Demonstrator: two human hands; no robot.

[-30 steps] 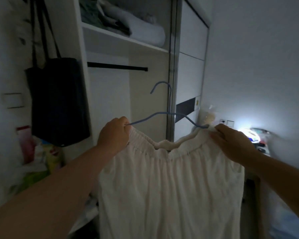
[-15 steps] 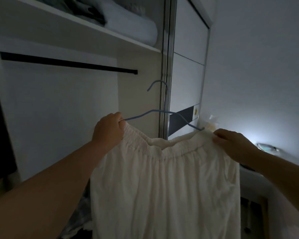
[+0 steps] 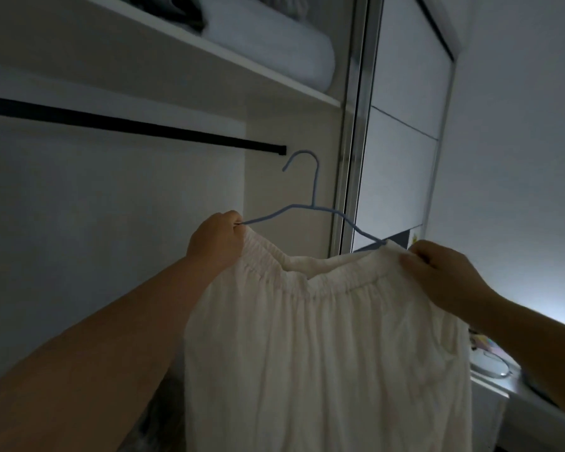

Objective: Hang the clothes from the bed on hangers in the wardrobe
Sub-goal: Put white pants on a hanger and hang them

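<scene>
The left hand (image 3: 216,243) clenches one end of the blue hanger (image 3: 313,208) with the gathered waistband; the right hand (image 3: 444,275) pinches the waistband of the white garment (image 3: 323,347) at the other end. The hanger's long axis runs left to right, hook upward. The black rail (image 3: 137,130) lies above and to the left, nearer the left hand, hook not yet over it.

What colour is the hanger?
The hanger is light blue, seen in the head view.
</scene>
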